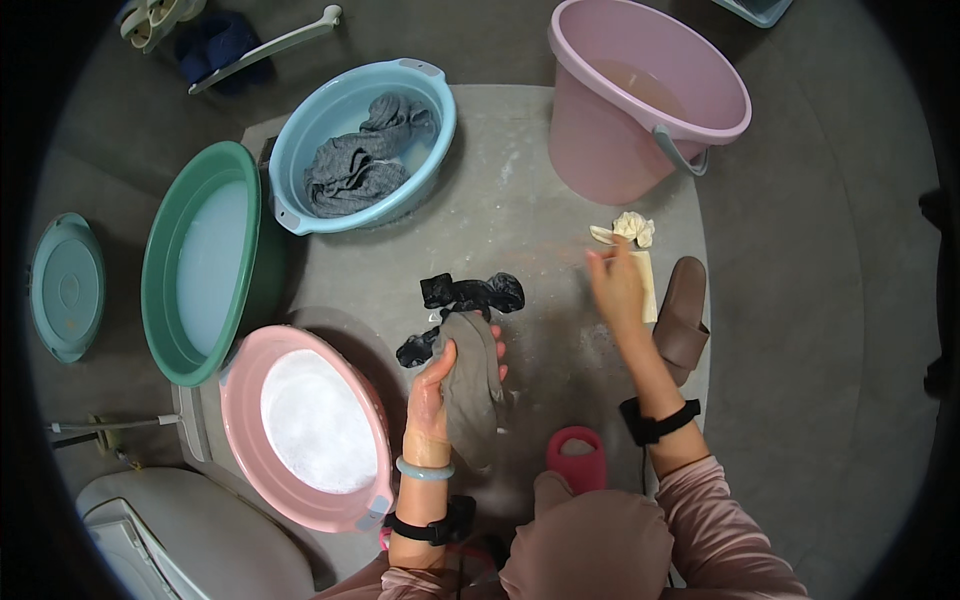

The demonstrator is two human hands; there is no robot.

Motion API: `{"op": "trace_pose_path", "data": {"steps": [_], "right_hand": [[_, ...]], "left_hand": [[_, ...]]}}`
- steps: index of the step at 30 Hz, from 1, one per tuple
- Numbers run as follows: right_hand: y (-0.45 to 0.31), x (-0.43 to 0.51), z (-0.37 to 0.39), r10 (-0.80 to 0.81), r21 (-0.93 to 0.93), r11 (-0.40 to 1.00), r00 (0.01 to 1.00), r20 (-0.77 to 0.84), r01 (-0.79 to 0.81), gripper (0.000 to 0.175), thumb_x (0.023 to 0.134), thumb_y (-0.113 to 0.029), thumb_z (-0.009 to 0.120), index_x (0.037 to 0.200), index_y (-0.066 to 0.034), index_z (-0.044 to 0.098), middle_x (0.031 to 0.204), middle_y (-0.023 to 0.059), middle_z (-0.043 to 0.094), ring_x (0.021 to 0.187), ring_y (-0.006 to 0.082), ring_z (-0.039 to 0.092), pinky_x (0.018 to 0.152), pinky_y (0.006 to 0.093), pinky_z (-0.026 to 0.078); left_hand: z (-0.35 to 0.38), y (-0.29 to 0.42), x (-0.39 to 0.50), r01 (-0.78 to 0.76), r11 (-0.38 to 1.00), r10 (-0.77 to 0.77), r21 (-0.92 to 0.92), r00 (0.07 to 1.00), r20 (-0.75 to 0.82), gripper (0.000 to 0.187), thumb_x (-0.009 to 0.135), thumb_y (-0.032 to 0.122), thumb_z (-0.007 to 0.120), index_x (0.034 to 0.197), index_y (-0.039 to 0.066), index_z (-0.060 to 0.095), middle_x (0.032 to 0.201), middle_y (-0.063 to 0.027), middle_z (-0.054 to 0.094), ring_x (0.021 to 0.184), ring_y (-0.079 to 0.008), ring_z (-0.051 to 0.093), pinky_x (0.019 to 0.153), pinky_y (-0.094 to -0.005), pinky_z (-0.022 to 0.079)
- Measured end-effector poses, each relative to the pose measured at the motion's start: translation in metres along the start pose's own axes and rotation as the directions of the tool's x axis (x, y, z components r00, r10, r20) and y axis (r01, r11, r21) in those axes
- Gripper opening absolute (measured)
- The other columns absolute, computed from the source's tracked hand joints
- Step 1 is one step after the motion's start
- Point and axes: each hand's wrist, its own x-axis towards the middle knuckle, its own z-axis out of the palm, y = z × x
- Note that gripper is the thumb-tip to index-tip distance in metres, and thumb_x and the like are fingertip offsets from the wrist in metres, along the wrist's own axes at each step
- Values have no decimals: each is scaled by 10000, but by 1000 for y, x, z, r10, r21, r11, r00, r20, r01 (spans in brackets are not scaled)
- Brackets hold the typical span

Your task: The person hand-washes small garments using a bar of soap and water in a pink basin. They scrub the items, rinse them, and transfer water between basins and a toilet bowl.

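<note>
A wet grey cloth, probably a sock (471, 382), hangs from my left hand (429, 397), with the thumb across its top and fingertips showing at its right side. Just beyond it, black wet fabric (487, 292) lies crumpled on the grey floor, and a smaller black piece (418, 349) shows left of the grey cloth. My right hand (619, 292) is over a pale-yellow bar (648, 289), hiding part of it. Its fingers are apart and slightly blurred, with nothing seen in them. Past the fingertips lies a crumpled cream-coloured item (634, 228).
On my left stand a pink basin (236, 420) of white suds, a green basin (244, 277) of cloudy water and a blue basin (442, 150) holding grey fabric. A pink bucket (600, 150) with water stands far right. A brown slipper (684, 315) lies beside the bar.
</note>
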Motion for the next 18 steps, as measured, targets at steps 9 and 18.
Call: {"op": "trace_pose_path", "data": {"steps": [9, 18], "right_hand": [[154, 1, 30, 121, -604, 781, 988, -100, -157, 884, 820, -362, 703, 1450, 27, 220, 1231, 225, 473, 1140, 392, 482, 943, 459, 451], [176, 32, 16, 360, -510, 806, 933, 20, -300, 812, 697, -145, 740, 1356, -37, 277, 1060, 264, 588, 981, 421, 615, 876, 478, 497]], "left_hand": [[9, -6, 3, 18, 979, -13, -201, 1000, 28, 521, 1018, 397, 370, 1461, 124, 337, 1464, -115, 415, 1331, -286, 421, 1040, -643, 329], [11, -6, 5, -42, 982, 45, -183, 999, 12, 513, 1005, 395, 397, 1450, 143, 357, 1478, -109, 396, 1364, -296, 369, 1039, -671, 299]]}}
